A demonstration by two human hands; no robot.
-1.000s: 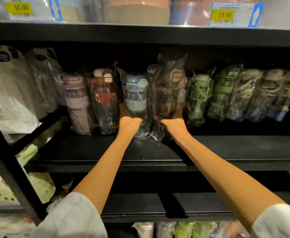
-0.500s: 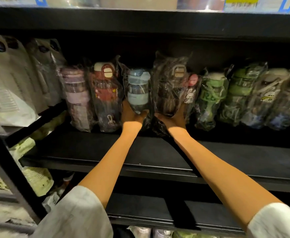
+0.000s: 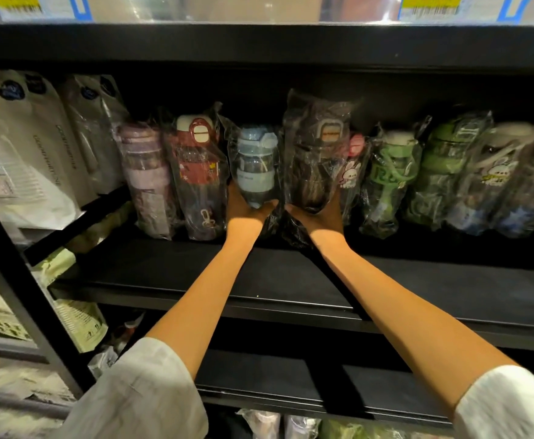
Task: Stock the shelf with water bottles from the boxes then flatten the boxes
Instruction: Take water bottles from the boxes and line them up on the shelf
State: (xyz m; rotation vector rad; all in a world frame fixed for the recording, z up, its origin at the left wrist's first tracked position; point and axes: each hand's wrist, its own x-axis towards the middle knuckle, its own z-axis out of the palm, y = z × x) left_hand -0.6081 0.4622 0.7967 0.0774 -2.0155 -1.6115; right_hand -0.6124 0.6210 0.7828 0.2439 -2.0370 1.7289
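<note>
Two bottles in hand: one per hand, both at the back of the shelf (image 3: 196,274).
Head view, left hand (image 3: 246,210): my fingers curl under and round the base of the blue bottle (image 3: 256,166), which sits in a clear bag; I am gripping it from below.
Head view, right hand (image 3: 319,213): my fingers cup the bottom of the dark bottle (image 3: 314,153), also bagged, and hold it.
Where they are: both stand in the row, between the red bottle (image 3: 197,175) on the left and the green bottle (image 3: 389,182) on the right; a small pink-capped one peeks out just beside the dark one.
Long axis: both upright, caps up, leaning slightly back.
Key relation: each bottle lies straight ahead of and above its own hand, so I judge the next move is a push back and down until the bases sit flat.
Nearer hand: neither; the two are side by side, almost touching.
Boxes: none in sight.
</note>
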